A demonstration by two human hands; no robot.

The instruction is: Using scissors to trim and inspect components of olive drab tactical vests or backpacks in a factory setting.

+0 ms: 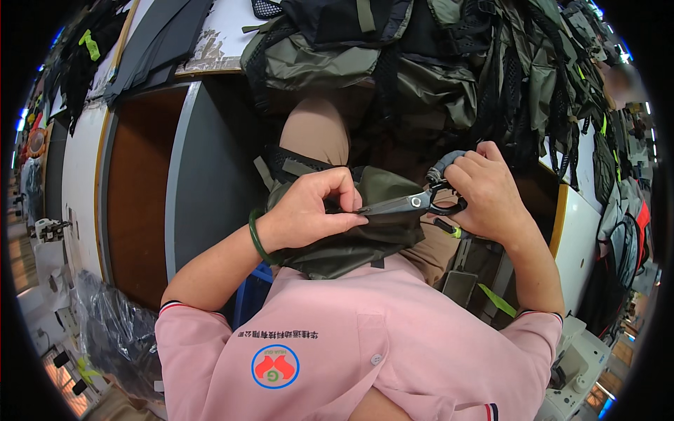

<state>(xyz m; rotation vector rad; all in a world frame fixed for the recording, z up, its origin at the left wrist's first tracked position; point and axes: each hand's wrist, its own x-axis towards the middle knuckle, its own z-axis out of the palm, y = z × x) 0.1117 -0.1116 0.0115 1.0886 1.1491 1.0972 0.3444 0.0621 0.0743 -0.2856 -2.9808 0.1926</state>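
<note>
Pinching olive fabric (pixel 365 235) – left hand (pixel 309 210); right hand (pixel 488 193) gripping scissors (pixel 404 205)

Place: a sewing workshop, a garment or bag factory floor.
Stock: a heap of olive-green fabric pieces with black mesh and webbing straps (pixel 449 63) piled on the far counter (pixel 225 42).
Cut material: dark fabric sheets (pixel 158 42) stacked far left on that counter.
Tool: fabric scissors (pixel 414 203) at an olive panel (pixel 365 231).
Machine: a white sewing machine (pixel 579 365) near right.
More stock: bags with red trim (pixel 628 224) at right.
Clothing: pink uniform polo shirt (pixel 351 351).
</note>
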